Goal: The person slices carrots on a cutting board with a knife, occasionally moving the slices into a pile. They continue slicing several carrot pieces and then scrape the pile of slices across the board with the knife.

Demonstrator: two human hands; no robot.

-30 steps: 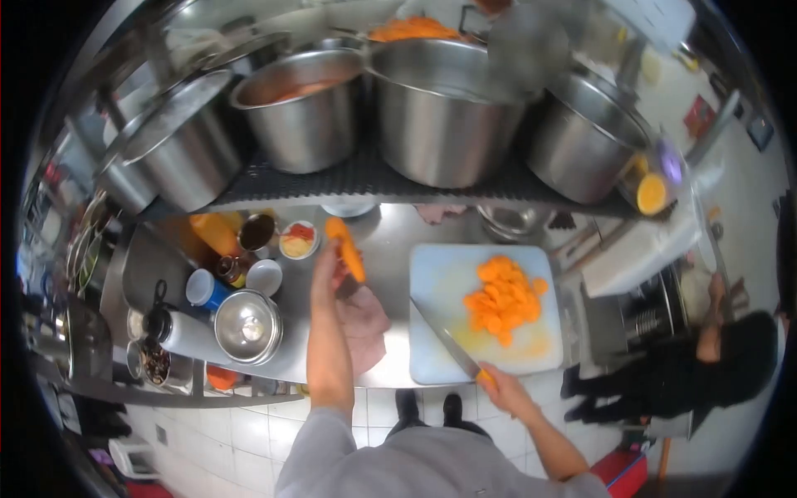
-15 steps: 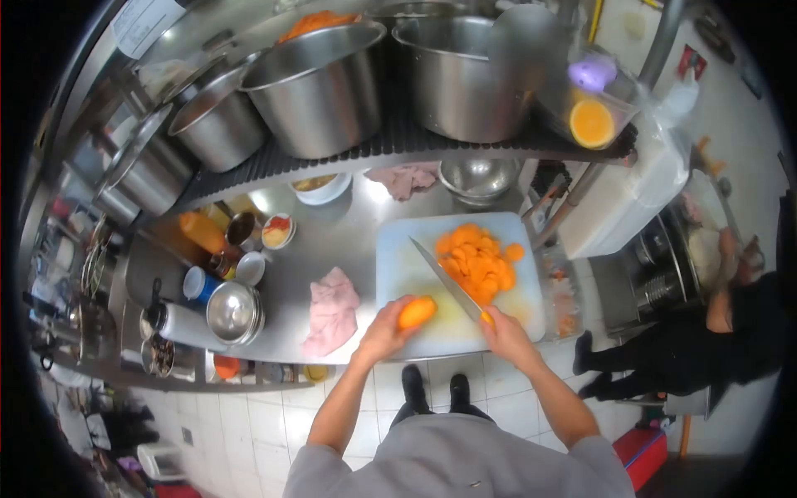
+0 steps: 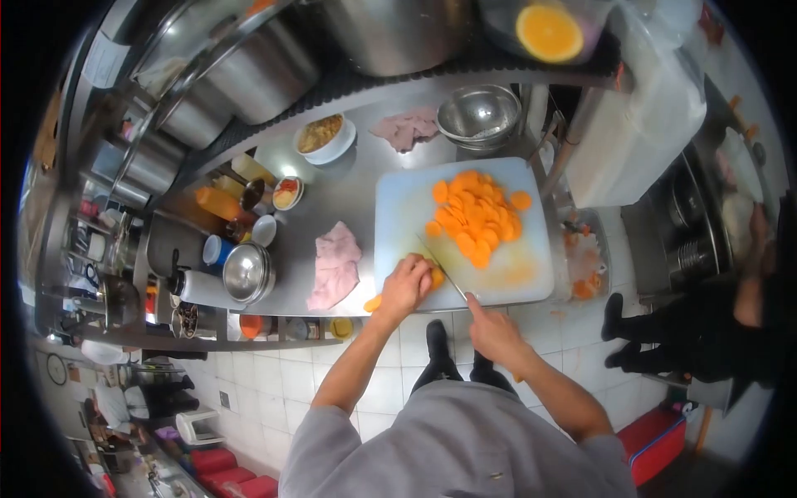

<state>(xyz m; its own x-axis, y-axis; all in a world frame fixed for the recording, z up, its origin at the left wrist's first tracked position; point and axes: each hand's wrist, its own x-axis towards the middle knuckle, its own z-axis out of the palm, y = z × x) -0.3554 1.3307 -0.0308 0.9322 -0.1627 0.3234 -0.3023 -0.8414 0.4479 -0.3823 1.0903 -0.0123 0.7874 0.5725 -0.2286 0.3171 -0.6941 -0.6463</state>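
Observation:
A white cutting board point(image 3: 398, 199) lies on the steel counter. A pile of thin orange carrot slices point(image 3: 469, 216) covers its upper middle and right. My left hand point(image 3: 404, 286) presses down on a carrot point(image 3: 374, 304) at the board's front edge; the carrot's end sticks out to the left. My right hand point(image 3: 491, 332) is closed around the handle of a knife point(image 3: 445, 270), its blade pointing up and left beside the carrot, close to my left fingers. The knife's handle is mostly hidden in my hand.
Pink cloths point(image 3: 335, 266) lie left of the board and behind it. Steel bowls point(image 3: 478, 116) stand at the back, others point(image 3: 246, 274) at the left. A shelf with pots point(image 3: 264, 70) overhangs the counter. A person in dark clothes point(image 3: 706, 332) is at the right.
My left hand has set the carrot down on the board and turned it over. The knife has moved left to the carrot. The head view has shifted, showing more of the counter.

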